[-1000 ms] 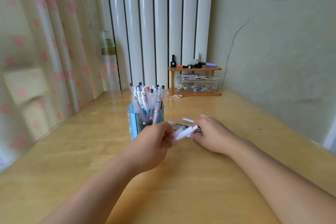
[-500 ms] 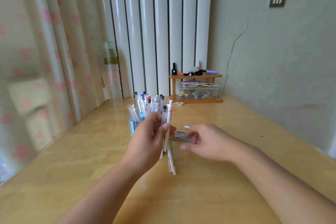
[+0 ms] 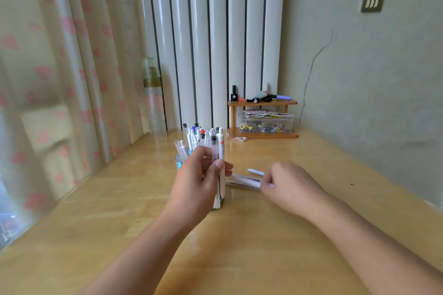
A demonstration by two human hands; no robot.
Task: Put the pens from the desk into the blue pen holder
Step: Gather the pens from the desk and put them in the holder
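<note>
My left hand (image 3: 199,179) has swung its gripped pens (image 3: 219,167) upright beside the blue pen holder (image 3: 179,161), nearly in, while my right hand (image 3: 285,183) curls onto the desk's remaining pens (image 3: 244,181).

No legible txt anywhere.

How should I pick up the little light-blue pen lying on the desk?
Pinch the light-blue pen around its middle, coming straight down from above. It lies flat on the desk, apart from the other pens, so its long sides are open to a thumb and finger. The right hand looks nearest.
</note>
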